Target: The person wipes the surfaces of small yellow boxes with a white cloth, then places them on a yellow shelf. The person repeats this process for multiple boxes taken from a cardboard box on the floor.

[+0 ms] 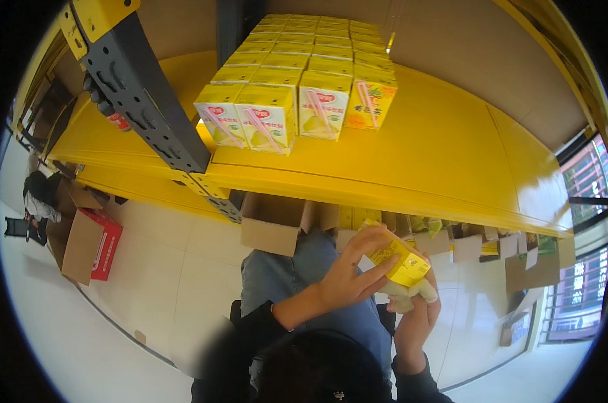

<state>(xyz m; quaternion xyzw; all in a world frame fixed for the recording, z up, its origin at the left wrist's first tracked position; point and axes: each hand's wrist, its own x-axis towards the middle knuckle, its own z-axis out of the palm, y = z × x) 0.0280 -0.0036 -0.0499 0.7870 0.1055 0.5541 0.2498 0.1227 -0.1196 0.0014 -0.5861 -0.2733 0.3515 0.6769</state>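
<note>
I hold a yellow drink carton [406, 267] tilted above my lap. My left hand [344, 275] grips it from the left, thumb and fingers bent over it. My right hand [419, 314] is closed around a pale cream cloth [401, 293] beneath the carton's right end, partly hidden by both. Above my hands, rows of yellow drink cartons [284, 60], the front ones mostly white-faced with pink straws [264, 124], stand on the yellow shelf [452, 154].
A dark upright post [153, 114] rises at the shelf's left. Open cardboard boxes [267, 238] sit below the shelf, more [532, 272] at the right. At far left are a red-and-brown carton [106, 252] and a dark-and-white bundle [42, 201]. My jeans-clad legs are below.
</note>
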